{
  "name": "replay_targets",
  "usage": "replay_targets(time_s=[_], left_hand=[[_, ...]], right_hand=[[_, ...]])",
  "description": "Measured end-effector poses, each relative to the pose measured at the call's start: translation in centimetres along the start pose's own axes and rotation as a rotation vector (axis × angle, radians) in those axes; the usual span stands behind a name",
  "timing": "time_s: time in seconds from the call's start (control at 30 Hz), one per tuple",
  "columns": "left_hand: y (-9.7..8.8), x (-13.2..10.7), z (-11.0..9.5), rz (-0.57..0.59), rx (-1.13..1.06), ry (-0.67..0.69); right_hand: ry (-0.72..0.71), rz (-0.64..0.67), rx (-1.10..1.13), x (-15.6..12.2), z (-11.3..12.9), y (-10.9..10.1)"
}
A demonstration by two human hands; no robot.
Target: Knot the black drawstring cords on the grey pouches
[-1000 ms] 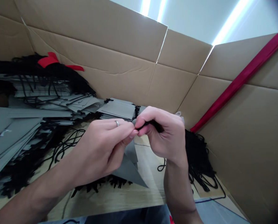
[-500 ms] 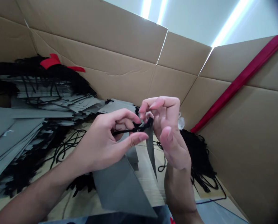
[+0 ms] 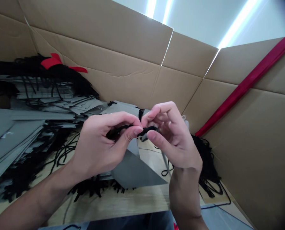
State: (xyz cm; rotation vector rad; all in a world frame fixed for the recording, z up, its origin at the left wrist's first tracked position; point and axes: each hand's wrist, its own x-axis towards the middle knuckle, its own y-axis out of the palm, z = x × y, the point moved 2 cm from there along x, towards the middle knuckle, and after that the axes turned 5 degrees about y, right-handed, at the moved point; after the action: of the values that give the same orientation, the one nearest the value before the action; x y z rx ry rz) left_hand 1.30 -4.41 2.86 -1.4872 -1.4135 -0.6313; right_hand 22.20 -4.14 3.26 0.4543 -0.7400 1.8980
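Note:
Thumb and forefinger of my left hand (image 3: 99,143) are closed in a pinch on a black cord (image 3: 150,129). My right hand (image 3: 181,140) curls round the other side of the same cord, its fingertips almost touching those of the left. Part of the cord is hidden behind the fingers. Below both hands a flat grey piece of card (image 3: 139,171) hangs tilted over the table; its upper part is covered by my left hand, so how the cord joins it cannot be seen.
Grey card pieces (image 3: 25,137) with black cord ends are piled at the left. Behind them stands another stack topped with black cords (image 3: 18,68) and a red strip (image 3: 52,62). More black cords (image 3: 204,163) lie at the right. Cardboard walls (image 3: 123,57) enclose the table (image 3: 123,204).
My right thumb and fingers have closed in toward the cord from a more spread pose. My left hand has shifted slightly left, and the hanging grey card has swung up and to the right.

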Motion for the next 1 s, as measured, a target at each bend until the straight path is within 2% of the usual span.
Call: replay_targets(time_s=[0.13, 0.3, 0.47, 0.57, 0.8, 1.0], left_hand=[[0.1, 0.2, 0.1, -0.008, -0.043, -0.029], [0.3, 0.3, 0.8, -0.005, -0.242, -0.15], [0.2, 0.5, 1.0, -0.006, -0.24, -0.111], [0.1, 0.8, 0.9, 0.044, -0.315, -0.143], [-0.4, 1.1, 0.5, 0.241, -0.511, -0.19], [-0.5, 0.6, 1.0, 0.249, -0.575, -0.259]], right_hand=[[-0.022, -0.071, -0.024, 0.3, -0.5, -0.6], [-0.073, -0.178, -0.114, 0.0, 0.4, -0.9], [-0.12, -0.241, -0.247, -0.5, 1.3, -0.8], [-0.124, -0.254, -0.3, -0.5, 1.2, -0.8], [-0.146, -0.27, -0.354, -0.5, 1.0, -1.3], [-0.212, -0.258, -0.347, -0.7, 1.7, -0.8]])
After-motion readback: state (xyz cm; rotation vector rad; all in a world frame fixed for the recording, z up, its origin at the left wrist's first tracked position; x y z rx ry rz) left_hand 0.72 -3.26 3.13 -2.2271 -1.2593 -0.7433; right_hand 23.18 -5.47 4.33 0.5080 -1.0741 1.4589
